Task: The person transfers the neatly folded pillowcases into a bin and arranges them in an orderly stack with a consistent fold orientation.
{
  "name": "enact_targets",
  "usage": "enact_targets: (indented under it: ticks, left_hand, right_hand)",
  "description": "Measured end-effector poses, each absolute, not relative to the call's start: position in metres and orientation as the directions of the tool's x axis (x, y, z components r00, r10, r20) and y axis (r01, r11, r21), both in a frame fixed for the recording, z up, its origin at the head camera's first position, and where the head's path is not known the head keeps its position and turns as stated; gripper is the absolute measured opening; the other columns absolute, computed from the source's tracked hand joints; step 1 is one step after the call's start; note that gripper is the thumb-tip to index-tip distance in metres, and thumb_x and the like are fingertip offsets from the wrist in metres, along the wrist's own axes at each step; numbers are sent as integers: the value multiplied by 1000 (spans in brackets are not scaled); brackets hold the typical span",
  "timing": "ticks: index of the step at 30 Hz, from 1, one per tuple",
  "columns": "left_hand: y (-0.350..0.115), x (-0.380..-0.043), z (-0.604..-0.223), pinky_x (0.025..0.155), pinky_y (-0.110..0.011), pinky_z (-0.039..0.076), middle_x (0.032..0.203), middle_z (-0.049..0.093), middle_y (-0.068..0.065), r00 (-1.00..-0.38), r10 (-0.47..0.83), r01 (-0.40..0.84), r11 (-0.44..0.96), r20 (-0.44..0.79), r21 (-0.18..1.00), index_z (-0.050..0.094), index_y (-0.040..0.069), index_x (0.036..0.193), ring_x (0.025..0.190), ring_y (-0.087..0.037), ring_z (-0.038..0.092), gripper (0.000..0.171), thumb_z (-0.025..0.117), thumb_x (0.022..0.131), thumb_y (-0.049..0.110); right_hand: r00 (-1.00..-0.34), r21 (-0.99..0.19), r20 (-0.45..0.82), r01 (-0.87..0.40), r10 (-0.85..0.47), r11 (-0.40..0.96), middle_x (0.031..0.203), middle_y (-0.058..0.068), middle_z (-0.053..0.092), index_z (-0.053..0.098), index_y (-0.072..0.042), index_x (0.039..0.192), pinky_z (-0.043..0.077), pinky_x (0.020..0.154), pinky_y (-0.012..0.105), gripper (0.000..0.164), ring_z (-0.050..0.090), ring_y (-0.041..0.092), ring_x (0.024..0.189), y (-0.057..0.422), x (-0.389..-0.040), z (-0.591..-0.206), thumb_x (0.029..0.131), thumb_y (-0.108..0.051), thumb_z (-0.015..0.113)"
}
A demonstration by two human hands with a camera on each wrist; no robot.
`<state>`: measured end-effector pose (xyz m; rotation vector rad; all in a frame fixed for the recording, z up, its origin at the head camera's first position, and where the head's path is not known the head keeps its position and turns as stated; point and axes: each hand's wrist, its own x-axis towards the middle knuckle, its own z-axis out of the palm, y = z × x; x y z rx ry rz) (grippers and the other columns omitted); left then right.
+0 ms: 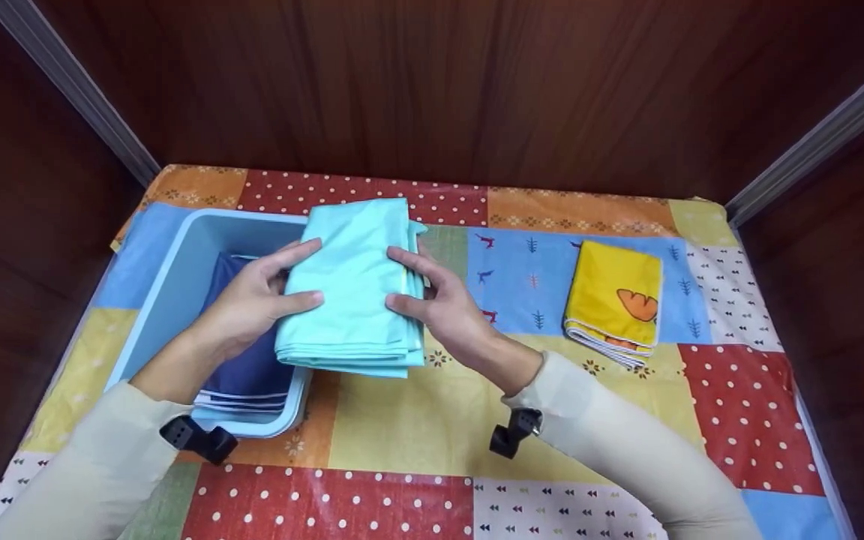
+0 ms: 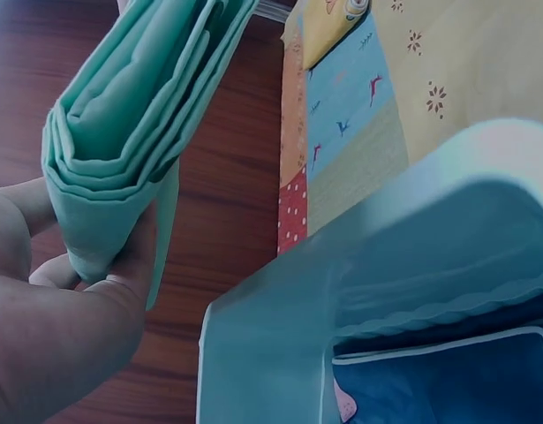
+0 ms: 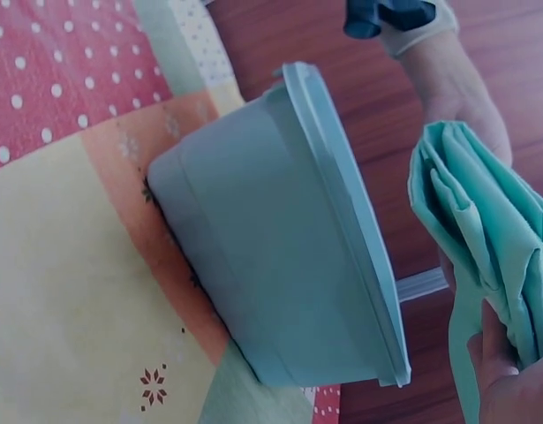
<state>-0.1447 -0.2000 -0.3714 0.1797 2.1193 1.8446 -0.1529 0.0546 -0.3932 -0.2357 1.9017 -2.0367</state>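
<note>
Both hands hold a folded turquoise cloth up over the right side of a light blue plastic bin. My left hand grips its left edge, thumb on top and fingers partly hidden. My right hand pinches the right edge the same way. The left wrist view shows the cloth's stacked layers in the left hand. In the right wrist view the right hand holds the cloth's other end, a loose flap hanging down. Inside the bin lies a folded navy cloth with white edging.
A folded yellow cloth with an orange print and white edging lies on the right of the table. The patchwork tablecloth covers the table. Dark wood-grain panels stand at the back and both sides.
</note>
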Motion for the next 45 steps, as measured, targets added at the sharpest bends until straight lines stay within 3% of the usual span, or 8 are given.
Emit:
enact_targets:
  ticks: [6, 11, 23, 31, 45]
  left_hand:
    - [-210, -143, -370, 111, -24, 39, 170, 7, -17, -938, 302, -123, 166, -169, 978, 31, 1, 158, 151, -33, 23, 68, 61, 98, -5]
    - [-219, -142, -370, 102, -14, 43, 169, 9, -16, -937, 304, -123, 171, -171, 978, 29, 1, 159, 150, -32, 25, 69, 61, 98, -4]
    - [-237, -136, -374, 96, -13, 47, 169, 12, -16, -938, 301, -126, 161, -170, 979, 29, 1, 159, 146, -34, 30, 69, 62, 98, -2]
    - [-249, -133, -378, 91, -20, 54, 167, 16, -19, -934, 311, -131, 163, -177, 978, 29, 2, 159, 123, -12, 51, 70, 63, 98, 0]
    - [-262, -129, -379, 97, -15, 48, 169, 10, -18, -937, 303, -133, 152, -174, 979, 27, 0, 159, 143, -27, 30, 70, 63, 99, 1]
  right_hand:
    - [-924, -990, -96, 127, -370, -59, 172, 7, 1, 47, -4, 152, 44, 110, 40, 60, 33, 32, 148, 45, -152, -393, 95, 7, 64]
    - [-921, -991, -91, 121, -379, -56, 171, 7, 3, 46, -4, 152, 45, 109, 41, 61, 36, 35, 145, 38, -151, -392, 95, 7, 64]
    - [-910, -993, -95, 116, -403, -30, 171, 7, 4, 46, -7, 153, 38, 115, 38, 61, 20, 30, 153, 20, -147, -394, 96, 4, 63]
    - [-912, -990, -115, 139, -393, -33, 171, 6, 4, 49, -8, 151, 41, 112, 36, 60, 25, 30, 151, 9, -144, -396, 95, 5, 64]
    - [-913, -989, -105, 137, -394, -54, 171, 5, 6, 50, -6, 150, 40, 113, 37, 59, 26, 30, 151, -5, -142, -398, 95, 7, 64]
